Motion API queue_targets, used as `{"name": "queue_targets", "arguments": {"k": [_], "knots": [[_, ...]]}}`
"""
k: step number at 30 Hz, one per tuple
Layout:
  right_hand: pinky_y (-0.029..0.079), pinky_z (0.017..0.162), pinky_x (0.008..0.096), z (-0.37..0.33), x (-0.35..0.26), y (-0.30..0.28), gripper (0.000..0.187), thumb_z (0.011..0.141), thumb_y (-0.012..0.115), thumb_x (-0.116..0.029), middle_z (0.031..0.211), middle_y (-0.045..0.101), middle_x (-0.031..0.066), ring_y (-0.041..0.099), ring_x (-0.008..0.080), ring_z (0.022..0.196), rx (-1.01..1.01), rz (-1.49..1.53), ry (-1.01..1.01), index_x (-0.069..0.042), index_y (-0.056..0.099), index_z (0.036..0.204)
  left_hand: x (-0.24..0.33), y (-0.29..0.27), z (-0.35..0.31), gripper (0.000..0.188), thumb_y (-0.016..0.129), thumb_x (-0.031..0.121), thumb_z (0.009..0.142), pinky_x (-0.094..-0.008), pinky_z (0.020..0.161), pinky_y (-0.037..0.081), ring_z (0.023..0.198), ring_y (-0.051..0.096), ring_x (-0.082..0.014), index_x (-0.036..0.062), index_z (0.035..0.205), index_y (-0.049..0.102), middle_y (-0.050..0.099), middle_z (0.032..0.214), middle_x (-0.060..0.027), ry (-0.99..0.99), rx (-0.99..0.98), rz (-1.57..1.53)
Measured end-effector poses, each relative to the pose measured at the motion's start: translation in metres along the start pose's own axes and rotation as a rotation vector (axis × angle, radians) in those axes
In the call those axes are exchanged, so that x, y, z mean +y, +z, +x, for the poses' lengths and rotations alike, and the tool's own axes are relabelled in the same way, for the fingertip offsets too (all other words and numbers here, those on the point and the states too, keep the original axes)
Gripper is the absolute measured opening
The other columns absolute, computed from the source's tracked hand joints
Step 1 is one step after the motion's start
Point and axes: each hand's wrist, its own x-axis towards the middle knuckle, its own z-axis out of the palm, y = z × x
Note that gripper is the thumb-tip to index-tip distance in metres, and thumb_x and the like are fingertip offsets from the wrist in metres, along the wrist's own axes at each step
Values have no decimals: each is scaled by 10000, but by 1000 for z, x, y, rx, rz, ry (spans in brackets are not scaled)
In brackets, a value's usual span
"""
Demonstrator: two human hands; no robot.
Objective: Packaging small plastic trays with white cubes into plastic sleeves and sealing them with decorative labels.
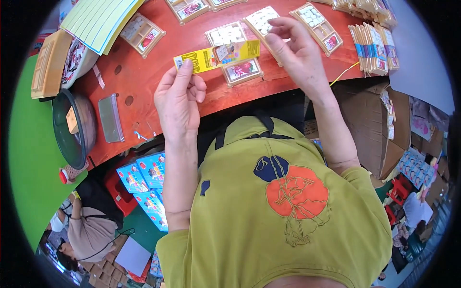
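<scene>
My left hand (181,91) pinches the left end of a yellow printed card strip (200,59) between thumb and fingers. The strip stretches rightward over a small tan tray (242,71) holding white pieces and a red-printed card. My right hand (298,55) is off the strip, thumb and fingers apart with nothing between them. It hovers beside another tray (261,21) filled with white pieces, partly hidden by the fingers. Further right lies a similar tray (318,26) with white pieces and a card. All of these rest on the red table (139,93).
Stacked wrapped trays (372,48) stand at the right edge. Yellow sheets (98,21) cover the far left beside a tray (142,36). A dark basin (60,113) and a clear pouch (111,118) sit left. Blue boxes (151,206) are below; a person (93,230) sits lower left.
</scene>
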Motion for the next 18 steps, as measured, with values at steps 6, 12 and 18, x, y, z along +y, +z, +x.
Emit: {"name": "queue_targets", "arguments": {"k": [6,12,18], "knots": [[501,693,277,-11,12,16,164,920,652,-84,962,602,99,600,192,803,-3,-347,-232,-34,605,1070,0,-5,6,148,679,103,938,-221,450,410,568,591,-109,-18,1013,639,658,758,-79,-9,-7,-3],[472,865,394,-38,7,38,269,835,714,-120,1095,594,119,575,311,1006,-13,-573,-452,-44,637,1081,-4,-6,11,131,659,101,950,-223,479,413,618,606,-113,-8,1015,623,671,808,-71,-80,41,-170],[412,924,415,-48,9,56,379,809,734,-214,1248,552,108,520,276,1104,-109,-763,-421,-103,655,1162,6,-8,7,112,649,105,957,-222,467,401,616,603,-116,8,1008,627,672,821,-70,-101,45,-254]]}}
